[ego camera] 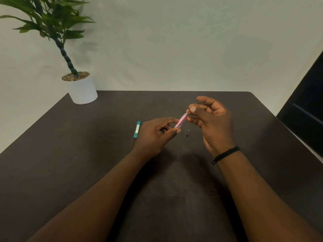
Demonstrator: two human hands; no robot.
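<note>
My left hand (158,132) pinches the lower end of a slim pink mechanical pencil (181,120) held tilted above the dark table (87,154). My right hand (208,117) is at the pencil's upper end, thumb and fingers curled close around its tip; what it pinches is too small to make out. A small dark cap (188,133) lies on the table just below the pencil. A teal lead case (137,129) lies left of my left hand, with a thin lead (131,142) on the table beside its near end.
A potted plant in a white pot (82,89) stands at the table's far left corner. A dark panel (307,109) rises past the table's right edge. A black bracelet (225,154) circles my right wrist.
</note>
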